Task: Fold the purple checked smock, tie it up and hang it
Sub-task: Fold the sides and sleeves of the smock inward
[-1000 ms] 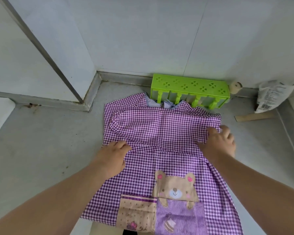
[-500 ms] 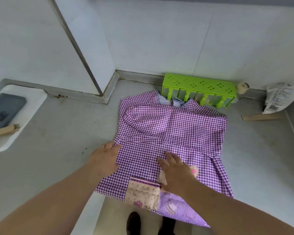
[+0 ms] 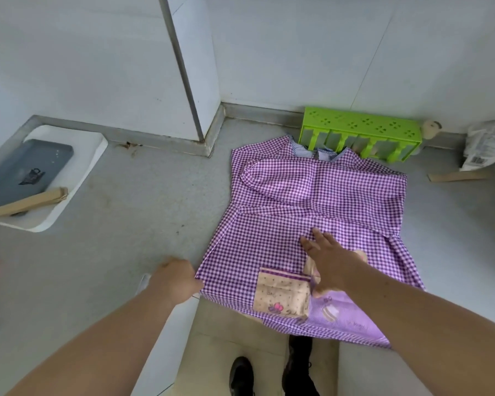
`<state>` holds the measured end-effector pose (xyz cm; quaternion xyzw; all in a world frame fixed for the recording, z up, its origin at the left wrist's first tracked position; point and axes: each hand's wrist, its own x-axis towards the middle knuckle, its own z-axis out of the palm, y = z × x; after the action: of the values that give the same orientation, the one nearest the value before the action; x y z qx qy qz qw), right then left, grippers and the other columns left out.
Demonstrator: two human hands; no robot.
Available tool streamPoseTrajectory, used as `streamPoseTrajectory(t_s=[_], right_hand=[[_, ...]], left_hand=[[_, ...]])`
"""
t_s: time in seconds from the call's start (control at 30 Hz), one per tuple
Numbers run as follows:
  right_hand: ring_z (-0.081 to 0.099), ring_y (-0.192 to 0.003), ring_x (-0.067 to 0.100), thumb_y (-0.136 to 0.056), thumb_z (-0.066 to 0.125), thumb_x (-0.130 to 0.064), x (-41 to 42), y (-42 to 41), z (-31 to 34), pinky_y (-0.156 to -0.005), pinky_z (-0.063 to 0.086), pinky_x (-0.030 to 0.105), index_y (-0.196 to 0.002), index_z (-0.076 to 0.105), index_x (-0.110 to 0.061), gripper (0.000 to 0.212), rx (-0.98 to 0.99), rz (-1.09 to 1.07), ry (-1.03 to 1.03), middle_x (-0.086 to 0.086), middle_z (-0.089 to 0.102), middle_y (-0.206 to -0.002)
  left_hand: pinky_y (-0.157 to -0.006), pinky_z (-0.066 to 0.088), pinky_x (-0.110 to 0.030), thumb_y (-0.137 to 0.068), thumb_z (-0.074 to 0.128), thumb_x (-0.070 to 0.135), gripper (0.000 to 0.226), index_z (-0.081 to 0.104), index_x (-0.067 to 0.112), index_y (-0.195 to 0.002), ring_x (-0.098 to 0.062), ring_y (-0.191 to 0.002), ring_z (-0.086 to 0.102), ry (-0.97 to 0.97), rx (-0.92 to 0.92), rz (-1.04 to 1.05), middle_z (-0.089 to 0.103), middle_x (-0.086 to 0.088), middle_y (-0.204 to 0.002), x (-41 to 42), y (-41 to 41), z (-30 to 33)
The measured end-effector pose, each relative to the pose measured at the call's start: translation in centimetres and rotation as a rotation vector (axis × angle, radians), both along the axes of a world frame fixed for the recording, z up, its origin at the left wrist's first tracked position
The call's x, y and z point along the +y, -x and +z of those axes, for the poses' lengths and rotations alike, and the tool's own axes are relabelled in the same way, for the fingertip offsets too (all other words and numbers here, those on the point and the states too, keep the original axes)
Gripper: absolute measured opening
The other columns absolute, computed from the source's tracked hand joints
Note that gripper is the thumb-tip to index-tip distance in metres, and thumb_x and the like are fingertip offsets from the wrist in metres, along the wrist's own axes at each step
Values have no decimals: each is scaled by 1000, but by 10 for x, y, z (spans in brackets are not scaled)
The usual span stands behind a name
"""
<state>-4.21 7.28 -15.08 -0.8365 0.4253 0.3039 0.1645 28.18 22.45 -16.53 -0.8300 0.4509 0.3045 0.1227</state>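
Gingham fills the right half of the head view: the purple checked smock lies flat on the grey counter, its collar toward twelve o'clock, touching the green plastic rack against the wall, and its hem toward six o'clock, where it hangs off the counter's front edge above the person's shoes. Its long axis therefore runs from twelve to six, tilted a little toward seven, with one sleeve folded across the chest. The left hand is clenched on the hem's corner at about seven o'clock of the garment, pinching the cloth at the counter edge. The right hand lies released and flat, fingers straight, pressing the skirt just above the beige pocket and covering part of the bear patch. The likely step, judging by this, is bringing the lower part up for a fold. The risk is slippage: with so much hem overhanging, a pull from the left corner alone could drag the whole garment toward six o'clock and undo the folded sleeve, or skew the fold line. At nine o'clock, well apart, a white tray holds a dark grey slab and a wooden clip; a crumpled packet sits at two o'clock.
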Motion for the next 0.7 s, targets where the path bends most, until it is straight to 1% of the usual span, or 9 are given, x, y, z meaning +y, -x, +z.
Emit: streamPoseTrajectory(t_s=[0.1,0.2,0.27,0.33,0.4,0.5,0.57,0.63,0.7], right_hand=[[-16,-158,32,-76,87,-51,7,-6,11,-125,15,51,-164,-15,-22,138,36,18,-4,9,-23,-171],[-17,-158,30,-75,88,-51,11,-11,17,-124,16,55,-164,-16,-24,139,47,-18,-23,5,-25,-170],[-18,-158,29,-76,87,-51,11,-13,19,-124,15,54,-163,-17,-24,138,62,-17,-25,4,-26,-169],[-19,-157,29,-76,87,-51,10,-14,19,-123,16,55,-163,-17,-24,138,71,-31,-33,5,-26,-170],[-19,-157,29,-73,88,-52,9,-13,15,-122,18,58,-163,-18,-27,141,62,-50,-35,3,-27,-169],[-19,-157,28,-71,90,-52,6,-11,8,-120,23,62,-163,-18,-31,144,54,-77,-35,1,-29,-169],[-19,-157,28,-70,90,-52,5,-10,7,-118,26,64,-162,-19,-31,144,49,-81,-32,1,-30,-169],[-19,-157,28,-70,90,-52,4,-9,5,-118,26,65,-162,-19,-31,144,50,-84,-37,0,-30,-169],[-19,-157,28,-70,90,-53,3,-8,3,-117,25,68,-162,-19,-32,144,45,-85,-37,0,-30,-168]], left_hand=[[-55,38,-27,-95,61,37,36,52,21,-64,-11,-57,50,38,36,13,52,6,-61,9,2,-3],[-75,50,-33,-106,47,33,24,61,14,-102,-18,-84,61,104,197,182,67,-2,-100,10,3,-4],[-85,48,-35,-110,39,34,35,55,11,-131,-20,-98,57,129,255,242,63,-8,-122,10,6,1],[-87,46,-33,-112,34,42,45,48,12,-144,-19,-100,54,99,245,209,61,-10,-138,12,8,7],[-97,52,-35,-109,36,56,58,43,16,-151,-22,-109,61,55,281,173,58,-8,-146,15,11,11],[-111,48,-41,-95,54,72,75,46,24,-153,-24,-130,60,-124,374,74,58,-1,-149,24,7,18],[-107,51,-39,-92,68,64,57,61,33,-139,-14,-115,64,-238,410,22,66,5,-137,32,0,15],[-102,53,-37,-94,70,55,38,68,34,-126,-12,-108,66,-279,419,22,70,6,-123,36,-2,12],[-107,51,-38,-102,59,51,44,60,30,-141,-20,-121,64,-253,392,69,66,1,-136,35,3,15]])
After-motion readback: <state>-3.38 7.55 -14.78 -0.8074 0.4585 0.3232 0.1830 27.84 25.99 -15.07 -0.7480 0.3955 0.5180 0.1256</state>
